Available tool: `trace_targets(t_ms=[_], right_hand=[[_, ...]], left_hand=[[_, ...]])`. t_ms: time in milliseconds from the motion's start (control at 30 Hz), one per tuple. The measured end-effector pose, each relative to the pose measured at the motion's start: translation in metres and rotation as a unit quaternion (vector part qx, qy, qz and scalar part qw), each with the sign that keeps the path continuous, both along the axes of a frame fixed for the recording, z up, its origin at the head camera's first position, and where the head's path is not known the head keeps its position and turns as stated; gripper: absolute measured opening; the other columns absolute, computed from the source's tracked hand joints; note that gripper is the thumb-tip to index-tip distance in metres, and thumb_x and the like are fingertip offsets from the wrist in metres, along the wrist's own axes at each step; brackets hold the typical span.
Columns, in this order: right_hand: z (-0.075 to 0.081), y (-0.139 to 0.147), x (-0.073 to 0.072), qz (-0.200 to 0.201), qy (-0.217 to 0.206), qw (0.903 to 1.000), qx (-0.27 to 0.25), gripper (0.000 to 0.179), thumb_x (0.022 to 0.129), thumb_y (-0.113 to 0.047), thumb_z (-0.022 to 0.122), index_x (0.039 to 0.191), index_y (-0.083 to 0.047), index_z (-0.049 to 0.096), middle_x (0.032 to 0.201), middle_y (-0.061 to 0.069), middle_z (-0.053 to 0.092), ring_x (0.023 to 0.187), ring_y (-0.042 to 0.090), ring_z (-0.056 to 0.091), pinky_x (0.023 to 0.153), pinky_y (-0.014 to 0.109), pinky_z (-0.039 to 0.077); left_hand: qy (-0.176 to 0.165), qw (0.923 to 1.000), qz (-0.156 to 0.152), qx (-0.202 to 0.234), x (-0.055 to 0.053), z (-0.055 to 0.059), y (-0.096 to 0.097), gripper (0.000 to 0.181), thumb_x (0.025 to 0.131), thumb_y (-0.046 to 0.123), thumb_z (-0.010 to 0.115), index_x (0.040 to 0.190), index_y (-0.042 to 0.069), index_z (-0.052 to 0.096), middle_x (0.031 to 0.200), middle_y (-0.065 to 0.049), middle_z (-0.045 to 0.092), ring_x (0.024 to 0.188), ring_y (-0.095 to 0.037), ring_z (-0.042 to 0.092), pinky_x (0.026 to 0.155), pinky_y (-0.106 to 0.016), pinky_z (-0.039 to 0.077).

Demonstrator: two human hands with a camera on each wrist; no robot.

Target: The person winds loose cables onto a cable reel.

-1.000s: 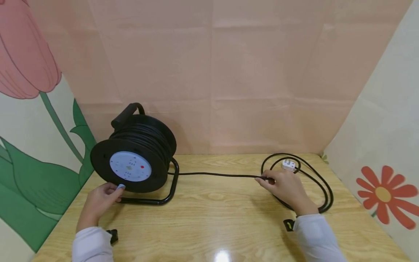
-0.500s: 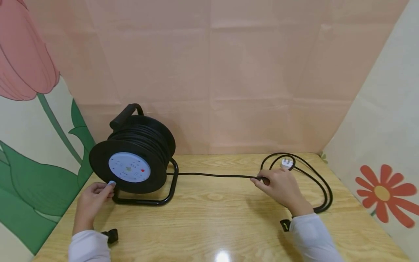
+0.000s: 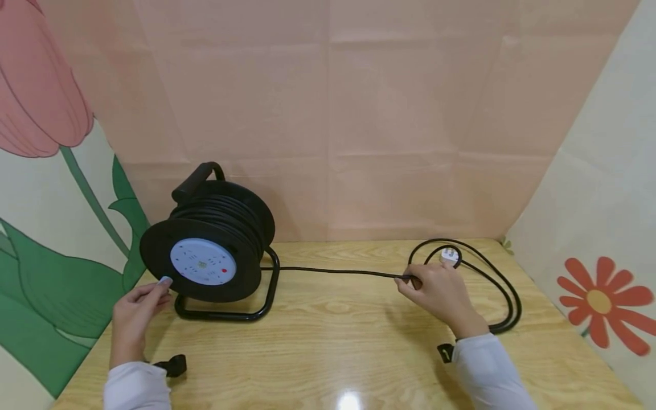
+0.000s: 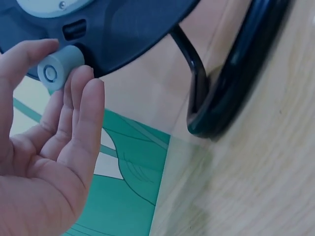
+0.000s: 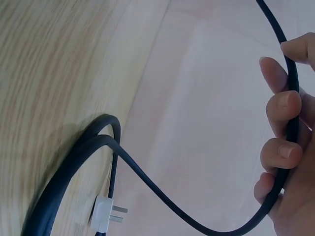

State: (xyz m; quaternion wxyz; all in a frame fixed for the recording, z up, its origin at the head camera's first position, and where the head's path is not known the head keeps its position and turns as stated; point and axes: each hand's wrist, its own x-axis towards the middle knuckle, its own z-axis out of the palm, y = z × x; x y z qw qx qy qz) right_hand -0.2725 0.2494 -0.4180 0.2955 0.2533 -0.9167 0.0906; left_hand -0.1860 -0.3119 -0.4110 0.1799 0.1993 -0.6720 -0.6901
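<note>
On the desk (image 3: 307,347): cable reel (image 3: 207,245), knob (image 4: 61,68) pinched in your left fingers (image 4: 88,110); cable (image 5: 293,78), curled in your right fingers (image 5: 283,105). Step: apparently winding; next calls for steady cranking.

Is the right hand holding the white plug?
No, the right hand grips the black cable, and the white plug sits clear of that hand.
</note>
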Motion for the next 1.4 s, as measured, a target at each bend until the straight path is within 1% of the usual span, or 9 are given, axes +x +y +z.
trace_targets(t_ms=[133,300,433,600,667,733,900,1133,1400], right_hand=[[-0.001,-0.005,0.002,0.001,0.014,0.9999,0.001,0.018,0.081,-0.049,0.065,0.074,-0.032,0.065,0.047,-0.020,0.037,0.036,0.002,0.025,0.035,0.025,0.023],[-0.002,-0.007,0.003,-0.040,0.047,0.9981,-0.004,0.033,0.075,-0.061,0.065,0.065,-0.029,0.063,0.040,-0.018,0.041,0.035,0.000,0.024,0.037,0.026,0.023],[-0.002,-0.008,0.004,-0.049,0.020,0.9986,-0.004,0.032,0.077,-0.059,0.064,0.066,-0.030,0.062,0.041,-0.019,0.041,0.036,0.001,0.027,0.046,0.031,0.034],[-0.002,-0.009,0.003,-0.024,-0.020,0.9995,0.007,0.019,0.080,-0.049,0.065,0.074,-0.031,0.066,0.046,-0.019,0.040,0.035,0.004,0.028,0.039,0.032,0.035],[-0.002,-0.010,0.003,-0.019,-0.022,0.9996,0.007,0.021,0.080,-0.051,0.066,0.074,-0.031,0.066,0.047,-0.019,0.041,0.036,0.004,0.029,0.036,0.029,0.028],[-0.001,-0.010,0.002,-0.020,-0.019,0.9996,0.003,0.023,0.079,-0.053,0.066,0.071,-0.031,0.064,0.047,-0.019,0.042,0.038,0.003,0.032,0.042,0.031,0.034],[0.000,-0.010,0.003,-0.015,-0.006,0.9999,-0.002,0.023,0.077,-0.050,0.069,0.070,-0.029,0.064,0.050,-0.019,0.041,0.048,0.004,0.036,0.069,0.044,0.040],[-0.004,-0.016,0.000,0.030,0.012,0.9993,0.018,0.018,0.079,-0.041,0.068,0.082,-0.024,0.069,0.055,-0.018,0.046,0.058,0.008,0.037,0.068,0.041,0.037],[-0.009,-0.021,-0.001,0.031,0.044,0.9984,0.017,0.022,0.076,-0.047,0.070,0.078,-0.025,0.069,0.052,-0.019,0.043,0.057,0.009,0.039,0.073,0.045,0.041]], left_hand=[[0.022,0.9985,-0.004,0.049,0.002,0.004,-0.001,0.021,0.079,0.024,0.075,0.092,0.011,0.065,0.075,0.006,0.069,0.073,-0.011,0.065,0.065,-0.018,0.055],[0.053,0.9901,-0.019,0.129,0.004,0.010,-0.004,0.012,0.080,0.018,0.073,0.089,0.014,0.069,0.081,0.004,0.070,0.076,-0.011,0.066,0.069,-0.021,0.056],[0.079,0.9766,-0.041,0.196,0.006,0.013,-0.005,0.009,0.082,0.011,0.070,0.091,0.011,0.071,0.083,0.001,0.071,0.079,-0.013,0.066,0.071,-0.023,0.055],[0.125,0.9547,-0.068,0.261,0.007,0.016,-0.006,0.014,0.086,0.005,0.063,0.098,0.007,0.071,0.089,0.000,0.071,0.085,-0.013,0.064,0.077,-0.023,0.054],[0.136,0.9501,-0.070,0.272,0.007,0.017,-0.005,0.015,0.087,0.004,0.063,0.099,0.006,0.071,0.090,-0.001,0.070,0.086,-0.013,0.064,0.077,-0.023,0.053],[0.141,0.9480,-0.064,0.278,0.007,0.017,-0.004,0.015,0.086,0.003,0.063,0.100,0.006,0.070,0.090,-0.001,0.070,0.087,-0.013,0.064,0.078,-0.023,0.053],[0.159,0.9428,-0.032,0.291,0.005,0.024,0.000,0.020,0.084,0.001,0.065,0.103,0.005,0.069,0.094,-0.002,0.069,0.088,-0.013,0.064,0.078,-0.022,0.053],[0.196,0.9239,0.041,0.326,0.001,0.037,0.013,0.030,0.079,-0.004,0.068,0.108,0.000,0.066,0.103,-0.006,0.062,0.088,-0.016,0.063,0.077,-0.022,0.053],[0.228,0.9232,0.128,0.282,-0.007,0.047,0.028,0.040,0.072,-0.003,0.075,0.110,-0.003,0.065,0.103,-0.008,0.057,0.092,-0.014,0.060,0.076,-0.018,0.053]])
